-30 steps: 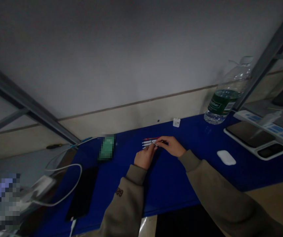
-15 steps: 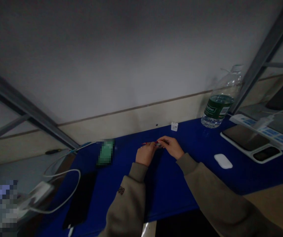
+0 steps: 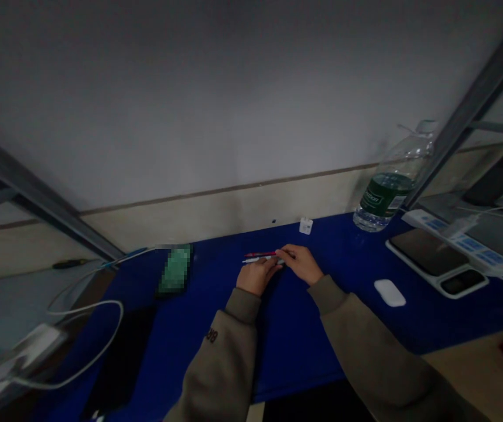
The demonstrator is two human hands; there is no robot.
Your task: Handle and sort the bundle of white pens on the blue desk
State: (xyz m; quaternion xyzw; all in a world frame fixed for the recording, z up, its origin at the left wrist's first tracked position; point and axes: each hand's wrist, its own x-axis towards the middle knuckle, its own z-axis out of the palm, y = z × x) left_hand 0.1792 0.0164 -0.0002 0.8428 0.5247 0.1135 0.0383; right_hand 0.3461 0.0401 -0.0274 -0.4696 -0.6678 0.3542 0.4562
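On the blue mat (image 3: 295, 334), my left hand (image 3: 257, 276) and my right hand (image 3: 301, 264) nearly meet. A red pen (image 3: 260, 254) and a white pen (image 3: 262, 259) lie side by side between them, partly covered by my fingers. My left fingers curl over the white pen. My right fingertips pinch the red pen's end, though the dim light makes this grip hard to read. Any further pens would be hidden under my hands.
Along the back of the mat stand a water bottle (image 3: 392, 190) and a white charger (image 3: 305, 225). A white mouse (image 3: 389, 292), a power strip (image 3: 457, 243), a pixelated green object (image 3: 175, 269) and a white cable (image 3: 86, 346) lie nearby.
The whole scene has shifted left and slightly down in view. My hands have closed over the pens, covering more of the row seen earlier.
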